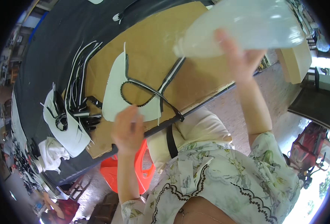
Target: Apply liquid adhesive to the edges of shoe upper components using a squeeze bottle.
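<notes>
My right hand (243, 61) is closed on a large translucent plastic bottle (247, 28), raised over the far right of the table. The bottle lies almost sideways, its narrow end pointing left. My left hand (129, 128), slightly blurred, is by the table's near edge, at the lower edge of a flat white cut piece (114, 91). Its fingers are curled; whether anything small is between them is hidden. Black trim edges the white piece and runs round a toothed curved opening. A black-and-white strip (172, 74) crosses beside it.
Brown cardboard (150, 41) covers part of the black tabletop (45, 48). To the left lie a bundle of black and white strips (77, 74), another white piece (73, 138) and a white cloth (53, 153). A red plastic stool (138, 171) stands below the near edge. Another person (66, 211) is at lower left.
</notes>
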{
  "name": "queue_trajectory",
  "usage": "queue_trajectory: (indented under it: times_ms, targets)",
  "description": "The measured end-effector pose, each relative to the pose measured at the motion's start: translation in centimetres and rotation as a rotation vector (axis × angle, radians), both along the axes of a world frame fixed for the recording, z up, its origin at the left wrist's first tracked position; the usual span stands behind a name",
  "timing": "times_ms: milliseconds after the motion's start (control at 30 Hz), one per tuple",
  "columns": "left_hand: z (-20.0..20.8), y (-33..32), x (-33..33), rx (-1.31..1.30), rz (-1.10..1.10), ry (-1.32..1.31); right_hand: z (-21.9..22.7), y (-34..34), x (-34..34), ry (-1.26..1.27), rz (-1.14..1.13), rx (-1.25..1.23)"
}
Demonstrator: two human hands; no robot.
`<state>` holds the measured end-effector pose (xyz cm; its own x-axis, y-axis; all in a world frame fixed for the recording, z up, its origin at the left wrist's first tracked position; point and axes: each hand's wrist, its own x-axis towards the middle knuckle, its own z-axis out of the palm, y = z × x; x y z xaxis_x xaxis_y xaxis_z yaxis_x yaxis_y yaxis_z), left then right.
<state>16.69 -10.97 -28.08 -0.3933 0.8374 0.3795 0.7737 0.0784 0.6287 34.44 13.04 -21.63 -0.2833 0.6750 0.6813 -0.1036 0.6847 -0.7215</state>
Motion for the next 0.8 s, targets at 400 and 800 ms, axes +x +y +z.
queue_trajectory:
  times_ms: [400,800]
  targets:
    - [2.8,29.9,1.6,-0.597,-0.372,0.114,3.7,4.5,13.0,0.641,-0.447,-0.256]
    - [0.3,32.3,3.4,-0.626,-0.896,-0.17,2.8,5.3,15.8,0.713,-0.301,-0.405]
